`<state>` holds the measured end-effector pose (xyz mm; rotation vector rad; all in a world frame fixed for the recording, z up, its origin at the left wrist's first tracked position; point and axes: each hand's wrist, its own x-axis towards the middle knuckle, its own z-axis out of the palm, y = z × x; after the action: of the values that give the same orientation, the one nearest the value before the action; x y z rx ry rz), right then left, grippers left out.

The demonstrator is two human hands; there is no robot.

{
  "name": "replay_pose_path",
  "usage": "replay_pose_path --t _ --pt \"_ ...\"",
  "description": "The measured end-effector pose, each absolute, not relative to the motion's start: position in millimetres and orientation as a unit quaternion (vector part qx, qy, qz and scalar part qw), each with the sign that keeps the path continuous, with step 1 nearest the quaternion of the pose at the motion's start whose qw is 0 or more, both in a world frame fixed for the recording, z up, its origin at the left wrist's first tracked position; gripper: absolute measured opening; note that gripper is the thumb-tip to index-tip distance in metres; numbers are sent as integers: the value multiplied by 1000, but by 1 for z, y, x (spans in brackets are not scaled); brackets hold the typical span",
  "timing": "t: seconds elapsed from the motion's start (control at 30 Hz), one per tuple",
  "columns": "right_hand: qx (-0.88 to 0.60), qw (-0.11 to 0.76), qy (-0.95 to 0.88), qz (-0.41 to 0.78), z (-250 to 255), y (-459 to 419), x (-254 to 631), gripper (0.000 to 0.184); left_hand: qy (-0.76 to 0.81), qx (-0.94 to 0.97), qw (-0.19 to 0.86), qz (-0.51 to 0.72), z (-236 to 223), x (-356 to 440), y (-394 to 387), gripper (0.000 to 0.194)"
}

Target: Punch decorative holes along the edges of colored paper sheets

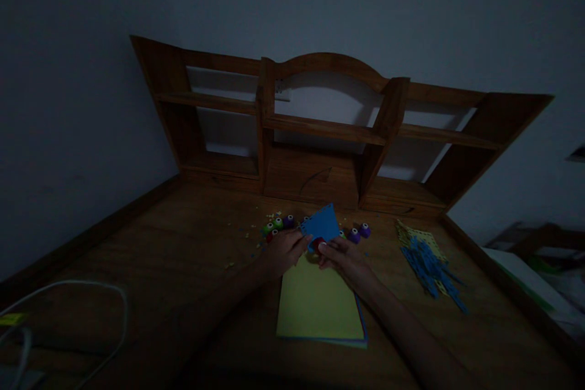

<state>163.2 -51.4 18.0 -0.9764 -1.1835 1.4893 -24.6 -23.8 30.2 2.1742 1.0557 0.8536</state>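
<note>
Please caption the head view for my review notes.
Two bare hands, left and right, work with blue paper and a red item above yellow sheets.

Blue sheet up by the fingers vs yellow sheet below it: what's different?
Edges: the blue sheet has notches along its far edges; the yellow sheet shows a straight near edge.
Size: the blue sheet looks smaller than the yellow sheet.
Place: the blue sheet is at the hands' fingertips; the yellow sheet lies flat on top of a stack.
Shared: both look like plain, single-colour paper.
</note>
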Motion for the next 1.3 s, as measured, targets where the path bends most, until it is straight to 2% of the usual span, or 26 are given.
replay_pose_path --t 0.43,0.77,0.97,1.3 --pt "-379 481 -427 665 13 -53 166 19 369 802 356 306 26 -27 -21 49" --pt "-369 517 -425 645 10 -50 167 22 342 773 424 324 29 -23 -26 44" --pt "-370 527 -421 639 13 -50 166 21 322 787 403 338 26 -22 -26 33" --pt "-363 511 -420 656 18 -54 164 17 335 783 415 321 25 -24 -22 32"
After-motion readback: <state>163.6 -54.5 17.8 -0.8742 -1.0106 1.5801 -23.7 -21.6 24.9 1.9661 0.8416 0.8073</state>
